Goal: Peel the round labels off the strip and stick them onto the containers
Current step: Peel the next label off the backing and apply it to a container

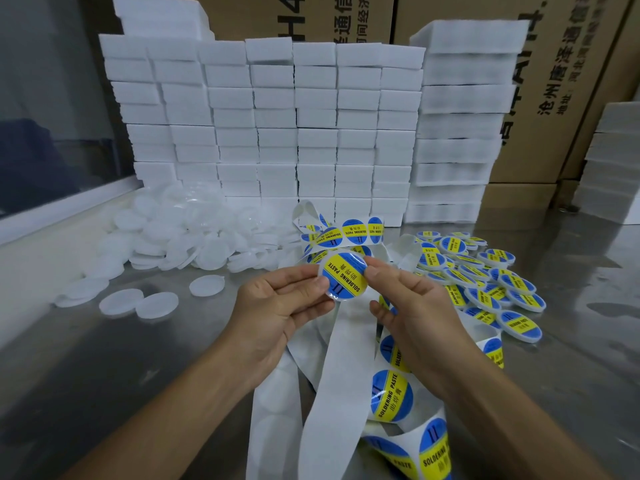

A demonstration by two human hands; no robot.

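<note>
Two bare hands meet above a steel table (pixel 104 375). The left hand (pixel 277 306) grips one round container (pixel 343 277) by its left rim, thumb on top and fingers curled beneath. The right hand (pixel 408 299) pinches the container's upper right edge with thumb and forefinger, its other fingers loosely curled. One round label, blue with a yellow band reading SOLDERING PASTE, covers the container's face. The band's long axis runs diagonally from upper left to lower right, and the face tilts up toward the camera.

The label strip (pixel 346 358) trails from under the hands toward the near edge. About four labels show on its lower loops and about three more on the loop (pixel 360 230) standing just behind the container; the bare backing beside them shows empty circles.

To the right lies a heap of labelled containers (pixel 485 282), too many and too overlapped to count, roughly two dozen. To the left spreads a larger heap of plain white containers (pixel 180 237), with three lying apart nearer the camera. Stacked white foam blocks (pixel 311 133) stand behind, in about seven columns, before cardboard boxes (pixel 554 98)
</note>
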